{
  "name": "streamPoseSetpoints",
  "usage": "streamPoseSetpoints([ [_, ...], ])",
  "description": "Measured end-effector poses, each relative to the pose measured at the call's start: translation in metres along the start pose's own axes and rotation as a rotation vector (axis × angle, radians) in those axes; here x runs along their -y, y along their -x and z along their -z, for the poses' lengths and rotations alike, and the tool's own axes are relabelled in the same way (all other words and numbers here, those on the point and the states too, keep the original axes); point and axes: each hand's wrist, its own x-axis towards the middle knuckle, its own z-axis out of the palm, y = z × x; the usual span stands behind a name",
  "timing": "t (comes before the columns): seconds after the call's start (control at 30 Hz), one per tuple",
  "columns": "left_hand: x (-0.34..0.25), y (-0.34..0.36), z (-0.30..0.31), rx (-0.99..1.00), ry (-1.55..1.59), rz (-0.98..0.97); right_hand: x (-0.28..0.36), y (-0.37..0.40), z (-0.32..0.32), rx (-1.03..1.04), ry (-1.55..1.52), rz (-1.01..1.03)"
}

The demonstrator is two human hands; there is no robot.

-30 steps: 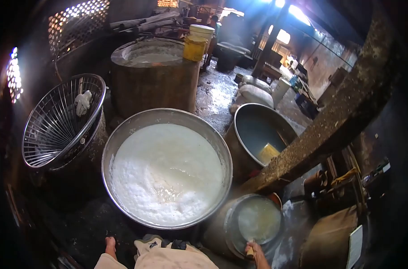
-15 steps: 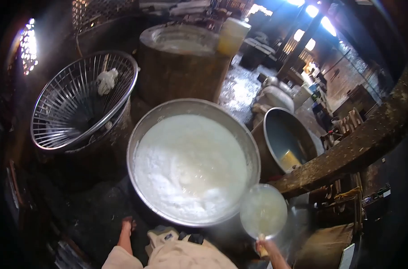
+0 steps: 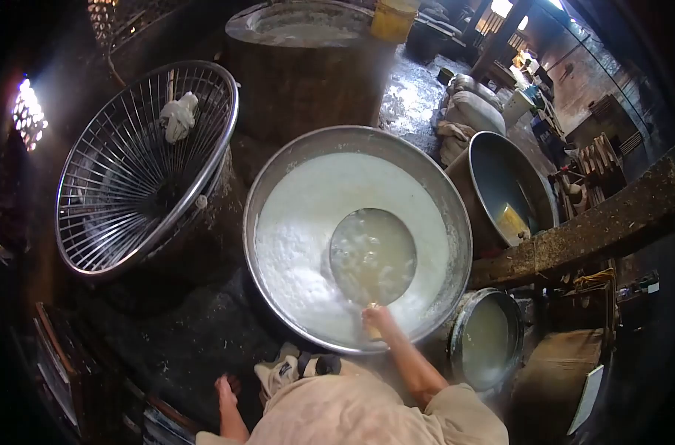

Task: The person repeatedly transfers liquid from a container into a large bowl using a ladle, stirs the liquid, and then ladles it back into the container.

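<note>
Ladle [image 3: 372,256], round & shallow, full of cloudy yellowish liquid w/ pale lumps, sits at the surface of the white foam [image 3: 300,222] in the big metal basin [image 3: 278,170], a bit right of centre, towards the near rim. R hand [image 3: 378,319] at the basin's near edge, grip closed round the ladle's short handle. L hand [image 3: 225,387] low on the dark floor left of the person's body, nothing seen in it; grip open or closed: can't tell.

Wire basket [image 3: 130,170] tilted, just beside the basin's left rim, w/ a white cloth [image 3: 179,116] tied at its far side. Small bucket [image 3: 486,337] of pale liquid near the basin's right-near rim. Dark pot [image 3: 512,185] beside the basin's right rim, a yellow item [image 3: 513,222] inside. Round tank [image 3: 308,30] beyond the far rim, w/ a yellow bucket [image 3: 393,18] on it.
</note>
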Motion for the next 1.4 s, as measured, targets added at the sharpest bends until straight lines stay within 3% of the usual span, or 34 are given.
streamPoseSetpoints([
  [0.07, 0.009, 0.012, 0.01, -0.093, 0.028, 0.027, -0.012, -0.028, -0.015, 0.005, -0.174, -0.13],
  [0.17, 0.016, 0.017, 0.017, -0.221, -0.006, 0.068, -0.013, -0.047, -0.035, -0.042, -0.126, -0.163],
  [0.3, 0.015, 0.022, 0.031, -0.232, 0.045, 0.115, -0.03, -0.071, -0.033, -0.007, -0.125, -0.152],
  [0.5, -0.034, 0.018, 0.008, -0.165, -0.058, 0.069, -0.021, -0.064, -0.002, -0.266, 0.132, -0.159],
  [0.53, -0.042, 0.01, -0.002, -0.128, -0.072, 0.03, -0.022, -0.062, 0.01, -0.228, 0.301, -0.041],
  [0.6, -0.064, -0.003, -0.024, -0.071, -0.119, -0.043, -0.007, -0.049, 0.036, -0.409, 0.438, -0.111],
  [0.63, -0.077, -0.005, -0.041, -0.05, -0.149, -0.078, -0.025, -0.062, 0.076, -0.395, 0.852, 0.098],
  [0.67, -0.091, -0.006, -0.057, -0.007, -0.165, -0.107, -0.043, -0.089, 0.125, -0.484, 0.996, 0.062],
  [0.7, -0.102, -0.008, -0.071, 0.038, -0.182, -0.134, 0.009, -0.049, 0.102, -0.66, 0.694, -0.1],
  [0.77, -0.121, -0.018, -0.098, 0.121, -0.242, -0.166, 0.036, -0.025, 0.125, -0.925, 0.821, 0.177],
  [0.83, -0.135, -0.017, -0.128, 0.138, -0.293, -0.215, 0.069, 0.016, 0.143, -1.023, 1.052, 0.513],
  [0.9, -0.138, -0.006, -0.16, 0.16, -0.336, -0.265, 0.103, 0.071, 0.143, -1.167, 0.85, 0.416],
  [1.0, -0.131, 0.012, -0.193, 0.169, -0.417, -0.297, 0.093, 0.132, 0.185, -1.457, 0.773, 0.633],
  [1.1, -0.095, 0.006, -0.207, 0.236, -0.381, -0.154, 0.065, 0.192, 0.243, -1.486, 0.557, 0.506],
  [1.17, -0.068, 0.018, -0.213, 0.266, -0.462, -0.166, 0.029, 0.225, 0.296, -1.492, 0.514, 0.631],
  [1.2, -0.051, 0.018, -0.212, 0.245, -0.465, -0.107, 0.014, 0.236, 0.317, -1.524, 0.512, 0.62],
  [1.23, -0.031, 0.018, -0.21, 0.224, -0.471, -0.045, -0.002, 0.246, 0.34, -1.583, 0.735, 0.47],
  [1.27, -0.015, 0.016, -0.203, 0.238, -0.479, 0.0, -0.013, 0.265, 0.357, -1.627, 0.955, 0.301],
  [1.3, -0.001, 0.017, -0.198, 0.251, -0.485, 0.044, -0.004, 0.276, 0.345, -1.678, 0.8, -0.025],
  [1.4, 0.028, 0.03, -0.193, 0.144, -0.539, 0.064, -0.051, 0.265, 0.386, -1.636, 0.828, -0.057],
])
